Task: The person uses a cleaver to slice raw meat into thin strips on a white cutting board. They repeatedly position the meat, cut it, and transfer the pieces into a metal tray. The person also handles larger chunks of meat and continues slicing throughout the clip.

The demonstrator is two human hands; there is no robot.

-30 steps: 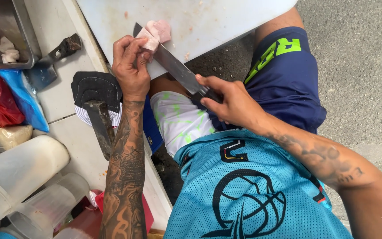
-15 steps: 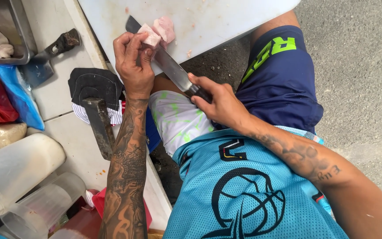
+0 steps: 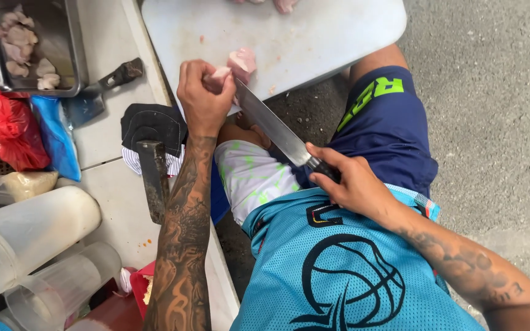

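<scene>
Left hand (image 3: 203,98) pinches pale pink meat chunk (image 3: 235,66) steady at twelve o'clock; right hand (image 3: 351,184), grip clenched, slices with long steel knife (image 3: 274,130).

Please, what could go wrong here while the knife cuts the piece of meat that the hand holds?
The knife blade meets the pink meat piece right beside the left hand fingers, so a slip could cut them. The white cutting board overhangs the person's lap, so it might tip, and the blade points over the thigh.
</scene>
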